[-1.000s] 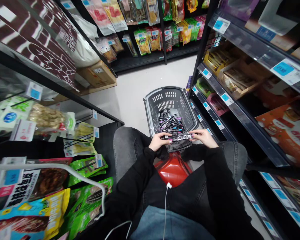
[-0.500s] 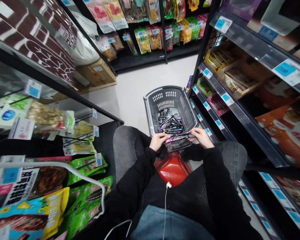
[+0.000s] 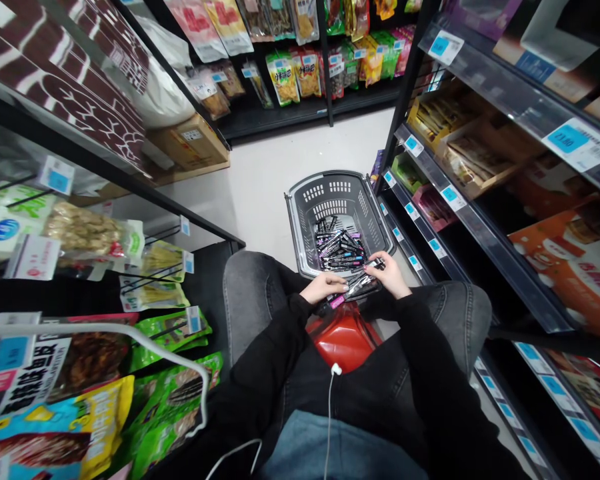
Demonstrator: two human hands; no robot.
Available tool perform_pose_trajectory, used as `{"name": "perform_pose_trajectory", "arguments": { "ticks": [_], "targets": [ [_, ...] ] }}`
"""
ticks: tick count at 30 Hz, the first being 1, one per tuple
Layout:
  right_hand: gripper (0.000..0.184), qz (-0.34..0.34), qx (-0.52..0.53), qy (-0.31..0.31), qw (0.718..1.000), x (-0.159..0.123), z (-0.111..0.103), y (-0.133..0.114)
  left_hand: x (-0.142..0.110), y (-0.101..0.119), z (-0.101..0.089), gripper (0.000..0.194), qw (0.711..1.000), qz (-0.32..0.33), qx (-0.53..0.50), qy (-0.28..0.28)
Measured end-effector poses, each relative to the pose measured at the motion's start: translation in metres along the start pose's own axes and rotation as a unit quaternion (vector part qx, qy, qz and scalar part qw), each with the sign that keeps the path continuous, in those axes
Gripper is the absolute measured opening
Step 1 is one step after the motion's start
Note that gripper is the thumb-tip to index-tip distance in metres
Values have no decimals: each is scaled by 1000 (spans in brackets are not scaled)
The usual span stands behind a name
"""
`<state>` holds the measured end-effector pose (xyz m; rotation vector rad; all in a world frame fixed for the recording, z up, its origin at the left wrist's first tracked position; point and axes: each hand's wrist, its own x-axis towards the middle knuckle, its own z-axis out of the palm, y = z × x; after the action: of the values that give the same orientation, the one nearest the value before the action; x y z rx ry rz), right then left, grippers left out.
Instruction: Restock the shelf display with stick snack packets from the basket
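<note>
In front of my knees stands a grey plastic basket [image 3: 300, 227] holding a loose heap of slim black sticks [image 3: 337, 247] with purple, blue and white marks. My left hand [image 3: 325, 287], at its near rim, is closed round a clear wrapper [image 3: 363, 287] that slants up to the right. A bright pink-purple end [image 3: 337, 302] pokes out below these fingers. My right hand [image 3: 387, 273] pinches a short dark piece [image 3: 376, 264] at the wrapper's upper right end. Whether that piece is inside the wrapper or apart from it, I cannot tell.
A red stool [image 3: 345, 340] is between my legs. Hanging snack bags [image 3: 85, 230] and a shelf frame [image 3: 190, 213] flank me on the left. Shelves with price tags [image 3: 445, 193] run close on the right. A cardboard box [image 3: 187, 143] sits beyond on the left.
The wrapper, earlier stretched level between both hands, now slants. My left hand has lowered slightly; my right hand has moved left toward it. The pink-purple end now shows lower.
</note>
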<state>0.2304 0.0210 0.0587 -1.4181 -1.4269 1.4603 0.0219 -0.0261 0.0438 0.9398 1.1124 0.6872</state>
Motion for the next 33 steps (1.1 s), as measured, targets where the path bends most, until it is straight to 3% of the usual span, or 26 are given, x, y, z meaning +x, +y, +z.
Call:
{"name": "perform_pose_trajectory", "arguments": {
  "ticks": [4, 9, 12, 18, 22, 26, 28, 30, 33],
  "targets": [
    [34, -4, -22, -67, 998, -1, 8, 5, 0, 0, 6, 28, 998, 0, 43, -41],
    [21, -109, -38, -80, 990, 5, 14, 10, 3, -3, 9, 28, 999, -31, 0, -20],
    [21, -130, -43, -97, 986, 5, 14, 7, 3, -4, 10, 28, 998, -49, -20, -26],
    [26, -128, -85, -149, 977, 1, 18, 5, -3, 1, 17, 25, 990, -65, -35, -116],
    [34, -106, -124, -122, 979, 0, 24, 8, -4, 1, 20, 24, 995, -15, 30, -94],
    [29, -96, -174, -48, 979, -7, 33, 4, -1, -4, 21, 26, 995, -34, 0, -89],
    [27, -98, -168, 11, 981, -10, 39, 2, 0, -6, 21, 30, 997, -38, -37, -57],
    [44, -92, -133, 43, 986, -11, 44, 2, 2, -7, 19, 33, 996, -24, -79, 18],
    [53, -54, -79, -22, 995, -10, 51, 7, 5, -5, 16, 39, 978, 3, -157, 140]
  ]
}}
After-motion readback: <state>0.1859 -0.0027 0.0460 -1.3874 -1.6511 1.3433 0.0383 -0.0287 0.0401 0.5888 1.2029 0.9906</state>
